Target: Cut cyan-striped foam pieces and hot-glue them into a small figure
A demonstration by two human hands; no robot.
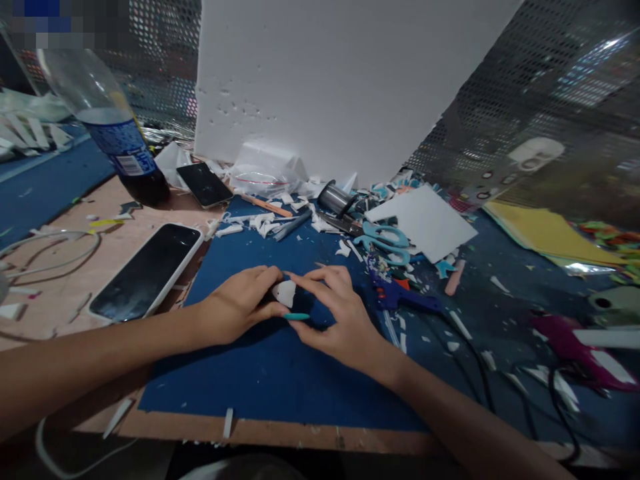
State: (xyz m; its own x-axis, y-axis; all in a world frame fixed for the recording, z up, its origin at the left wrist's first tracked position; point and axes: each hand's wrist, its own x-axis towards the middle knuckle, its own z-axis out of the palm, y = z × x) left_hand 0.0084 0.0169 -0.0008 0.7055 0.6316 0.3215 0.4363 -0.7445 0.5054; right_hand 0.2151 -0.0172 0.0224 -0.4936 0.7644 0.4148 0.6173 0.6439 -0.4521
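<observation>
Over the blue mat [280, 380], a small white piece [285, 293] that looks like foam, with a dark dot on it, is between my two hands. My left hand [245, 297] pinches it from the left with thumb and curled fingers. From the other side, the forefinger of my right hand [340, 310] touches its upper right edge. A narrow teal oval [297, 316] lies along my right thumb tip, just below the white piece; whether it is a loose piece or a nail I cannot tell. My left fingers partly hide the white piece.
White scraps, teal-handled scissors [385, 241], a wire spool [336, 199] and a white sheet [425, 223] lie beyond my hands. Blue [405, 295] and magenta [583, 350] glue guns with cords are on the right. Left are a phone [147, 273] and a bottle [120, 143].
</observation>
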